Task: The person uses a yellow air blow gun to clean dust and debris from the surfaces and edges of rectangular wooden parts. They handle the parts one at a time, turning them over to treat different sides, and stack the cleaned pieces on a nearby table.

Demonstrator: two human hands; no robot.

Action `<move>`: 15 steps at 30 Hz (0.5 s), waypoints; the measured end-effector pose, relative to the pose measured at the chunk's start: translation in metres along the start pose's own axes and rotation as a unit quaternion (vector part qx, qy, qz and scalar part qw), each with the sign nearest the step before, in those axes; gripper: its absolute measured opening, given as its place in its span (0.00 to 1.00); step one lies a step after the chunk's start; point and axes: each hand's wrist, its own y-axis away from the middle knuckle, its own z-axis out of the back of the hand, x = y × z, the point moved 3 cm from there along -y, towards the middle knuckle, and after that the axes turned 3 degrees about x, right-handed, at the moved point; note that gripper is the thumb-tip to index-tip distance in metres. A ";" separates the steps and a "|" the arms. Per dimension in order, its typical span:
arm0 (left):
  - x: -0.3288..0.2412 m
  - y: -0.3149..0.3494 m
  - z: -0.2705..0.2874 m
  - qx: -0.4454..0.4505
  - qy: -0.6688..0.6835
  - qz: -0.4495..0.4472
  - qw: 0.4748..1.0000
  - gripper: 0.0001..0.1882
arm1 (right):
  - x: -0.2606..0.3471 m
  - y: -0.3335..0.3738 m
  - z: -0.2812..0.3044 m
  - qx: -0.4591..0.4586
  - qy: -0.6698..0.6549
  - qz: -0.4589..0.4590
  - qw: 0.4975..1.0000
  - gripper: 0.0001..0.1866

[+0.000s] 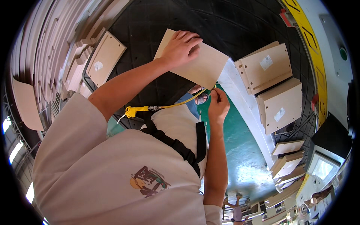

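A plain light-brown wooden board (pixel 204 65) lies tilted in front of me, over the black table. My left hand (pixel 182 48) is on its upper face, with bent fingers gripping the far edge. At the near right corner, my right hand (pixel 218 107) is closed in a pinch; what sits between thumb and finger is too small to make out. A yellow air blow gun (pixel 137 111) with a metal fitting hangs by the table edge at my waist. Its yellow hose (pixel 180 105) curves up to the right, passing close to the right fingertips.
Drilled board stacks with white labels (pixel 267 69) (pixel 280 108) stand on the right, with more boards (pixel 288 165) nearer. A labelled board (pixel 105 59) leans at left beside tall panel stacks (pixel 48 45). A metal rail (pixel 243 101) borders the green floor (pixel 232 146). A yellow machine edge (pixel 315 56) runs along the far right.
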 end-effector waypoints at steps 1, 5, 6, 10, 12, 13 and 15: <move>0.000 0.000 0.001 0.002 0.000 0.000 1.000 0.19 | 0.000 0.000 -0.001 -0.009 0.010 0.010 1.000 0.09; -0.002 -0.001 0.003 -0.002 0.001 -0.002 1.000 0.19 | -0.007 0.009 0.002 0.017 0.070 0.045 0.996 0.08; -0.003 -0.001 0.004 -0.002 0.000 -0.003 1.000 0.19 | -0.024 0.015 0.001 0.033 0.074 0.030 0.996 0.08; 0.001 0.001 -0.002 -0.018 -0.006 -0.003 1.000 0.19 | -0.006 0.016 0.009 0.014 0.029 -0.030 0.999 0.09; -0.001 0.005 -0.002 -0.012 0.000 -0.005 1.000 0.19 | 0.009 0.010 0.010 0.029 0.043 -0.013 0.999 0.09; 0.001 0.000 -0.001 -0.017 0.000 -0.009 1.000 0.19 | 0.014 0.001 0.008 0.034 0.048 0.003 0.998 0.09; 0.001 -0.002 -0.002 -0.024 -0.004 -0.013 1.000 0.19 | 0.015 -0.005 0.005 0.037 0.073 -0.010 0.997 0.10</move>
